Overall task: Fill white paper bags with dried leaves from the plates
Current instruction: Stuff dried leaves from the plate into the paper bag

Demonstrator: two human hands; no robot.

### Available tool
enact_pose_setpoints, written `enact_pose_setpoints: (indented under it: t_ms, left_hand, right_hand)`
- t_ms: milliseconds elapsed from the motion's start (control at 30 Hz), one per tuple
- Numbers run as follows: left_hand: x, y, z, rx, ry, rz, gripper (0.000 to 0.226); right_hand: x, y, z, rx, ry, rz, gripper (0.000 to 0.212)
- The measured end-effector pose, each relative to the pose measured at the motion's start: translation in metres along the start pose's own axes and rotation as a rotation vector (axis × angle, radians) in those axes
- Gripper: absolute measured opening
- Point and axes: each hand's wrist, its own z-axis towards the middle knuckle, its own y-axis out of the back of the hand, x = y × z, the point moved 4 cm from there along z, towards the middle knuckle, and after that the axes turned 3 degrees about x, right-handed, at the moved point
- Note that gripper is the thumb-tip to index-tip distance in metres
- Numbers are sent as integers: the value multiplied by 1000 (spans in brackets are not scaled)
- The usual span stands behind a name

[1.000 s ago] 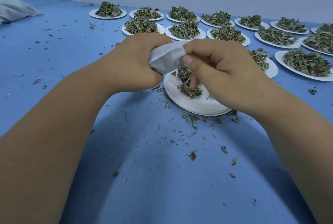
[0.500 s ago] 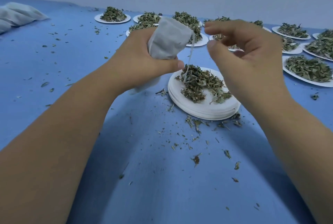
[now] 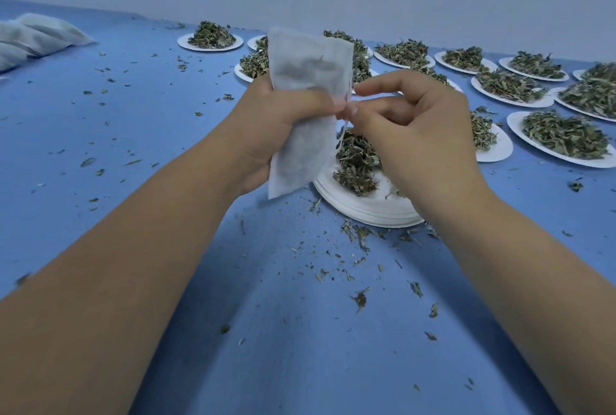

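bag: the bag is being held upright in the air, gripped round its middle by the left hand, fingers wrapped right round it
string: a thin string looks like it's being pinched by the right hand, just right of that grip
under the grip: leaves are being left on the plate stack
feel: probably light, soft, crinkly; thin paper is being squeezed, so it could easily be torn
where to grab: best being held mid-body, gently, below the mouth, while the string is being pulled
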Motion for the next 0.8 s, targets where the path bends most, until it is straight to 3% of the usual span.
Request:
enact_pose_setpoints:
  t_ms: [200, 267, 500, 567, 633, 700, 800]
  left_hand:
    - [4, -10, -4, 71, 87, -223, 25]
    - [1, -11, -4, 57, 51, -202, 27]
    - [-10, 8, 1, -69, -76, -179, 3]
    - [-15, 23, 3, -207, -175, 86, 19]
    - [-20, 34, 2, -314, -282, 615, 27]
    - [-15, 33, 1, -255, -311, 1013, 31]
    - [-1, 29, 3, -85, -245, 1170, 43]
  right_hand:
    - [0, -7, -2, 13, 77, -162, 23]
    - [-1, -8, -2, 17, 77, -140, 23]
    - [-4, -7, -2, 101, 45, -161, 30]
    - [-3, 1, 2, 93, 96, -288, 22]
    - [-4, 13, 7, 130, 108, -449, 13]
    - [-12, 21, 10, 314, 53, -611, 30]
    - [-26, 25, 7, 582, -17, -758, 57]
